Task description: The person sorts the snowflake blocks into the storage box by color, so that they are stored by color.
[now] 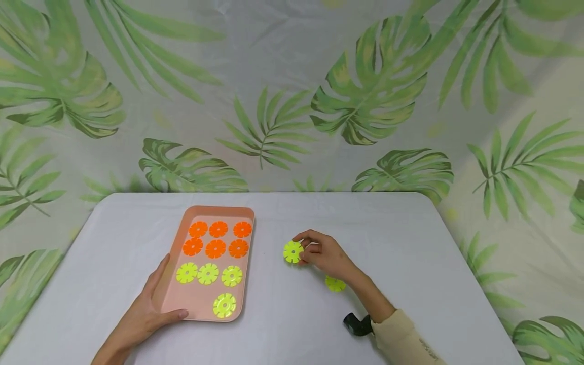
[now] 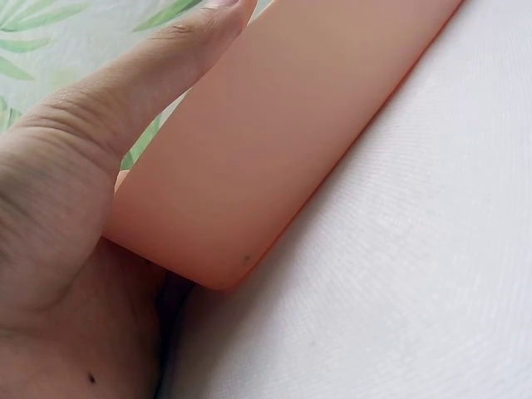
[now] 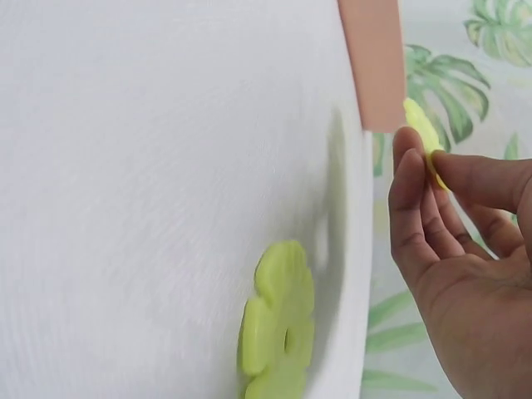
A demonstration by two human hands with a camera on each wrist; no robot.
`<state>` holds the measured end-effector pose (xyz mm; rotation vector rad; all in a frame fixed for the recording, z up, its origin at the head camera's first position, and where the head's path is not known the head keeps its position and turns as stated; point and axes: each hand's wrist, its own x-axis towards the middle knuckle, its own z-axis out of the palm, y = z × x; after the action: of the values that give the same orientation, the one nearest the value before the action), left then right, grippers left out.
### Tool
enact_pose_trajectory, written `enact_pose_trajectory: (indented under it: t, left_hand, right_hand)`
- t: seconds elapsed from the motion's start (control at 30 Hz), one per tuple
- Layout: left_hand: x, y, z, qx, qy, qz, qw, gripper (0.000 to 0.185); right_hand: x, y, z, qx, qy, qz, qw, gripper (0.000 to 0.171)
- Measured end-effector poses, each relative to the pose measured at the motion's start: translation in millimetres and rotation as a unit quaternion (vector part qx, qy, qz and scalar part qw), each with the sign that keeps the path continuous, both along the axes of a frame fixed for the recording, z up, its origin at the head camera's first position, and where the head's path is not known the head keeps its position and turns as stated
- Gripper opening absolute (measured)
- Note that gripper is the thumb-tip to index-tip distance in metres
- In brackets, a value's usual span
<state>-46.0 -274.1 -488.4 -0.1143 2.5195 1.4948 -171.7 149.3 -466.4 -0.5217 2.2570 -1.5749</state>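
Observation:
A pink tray (image 1: pixel 182 225) lies on the white table and holds several orange discs (image 1: pixel 215 248) and several yellow-green discs (image 1: pixel 208 274), one of them (image 1: pixel 224 305) alone near the front edge. My left hand (image 1: pixel 148 309) grips the tray's near left corner (image 2: pixel 208 249), thumb on the front rim, fingers along the left side. My right hand (image 1: pixel 321 251) pinches a yellow-green notched disc (image 1: pixel 293 252) just above the table, right of the tray; its edge (image 3: pixel 424 137) shows between thumb and fingers. Another yellow-green disc (image 1: pixel 335 284) (image 3: pixel 278 332) lies flat on the table beside my right wrist.
The white table (image 1: pixel 410 263) has rounded far corners. A leaf-print curtain (image 1: pixel 292 101) hangs behind and to both sides. A black wrist strap (image 1: pixel 357 324) sits at my right cuff. Bare tabletop extends right of my right hand.

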Motion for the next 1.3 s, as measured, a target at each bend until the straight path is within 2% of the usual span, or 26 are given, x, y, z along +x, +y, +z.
enact_pose_trajectory:
  t: [0.47, 0.77, 1.3]
  left_hand:
    - [-0.1, -1, -3.2, 0.005, 0.002, 0.001, 1.0, 0.132]
    - [-1.5, -1, -1.4, 0.004, 0.024, -0.004, 0.9997, 0.131]
    - [0.3, -2, -3.9, 0.015, 0.022, -0.002, 0.9996, 0.132]
  right_hand:
    - [5.4, -33, 2.3, -0.037, -0.026, 0.015, 0.999, 0.037]
    - [6.4, -53, 4.9, -0.042, -0.033, 0.027, 0.998, 0.035]
    - [14.0, -91, 9.7, -0.048, -0.013, 0.065, 0.997, 0.034]
